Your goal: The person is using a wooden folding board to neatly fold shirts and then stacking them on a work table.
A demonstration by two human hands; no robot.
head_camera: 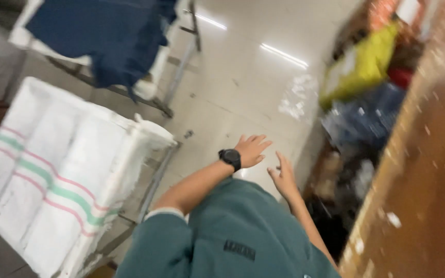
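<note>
Both your hands are empty and stretched out ahead of your green-shirted chest. Your left hand (252, 150), with the black round wristwatch (230, 158) strapped just behind it, has its fingers spread wide, palm down, over the pale glossy tiled floor (233, 77). Your right hand (283, 176) sits just beside it, on the side away from the watch, fingers loosely open and pointing forward, gripping nothing. The two hands are near each other but not touching. They hang in the air as if for balance or reach while you lean; the blur suggests your head is turning, so finer finger detail is hard to read.

Taking the watch as your landmark: to its left and lower stands a metal-framed trolley draped with a white woven sack cloth with green and pink stripes (52, 175), well apart from the hand. Above and to the left of the watch, farther off, a second frame carries a dark blue cloth (114, 36) hanging over its edge, likely left there to keep it off the floor. To the right of the watch, past your right hand, a heap of bundled things lies against a brown speckled surface (428, 170): a yellow-green bag (364, 67) on top, bluish and dark bundles (361, 121) below. These lie nearest your right hand, though nothing touches them.
</note>
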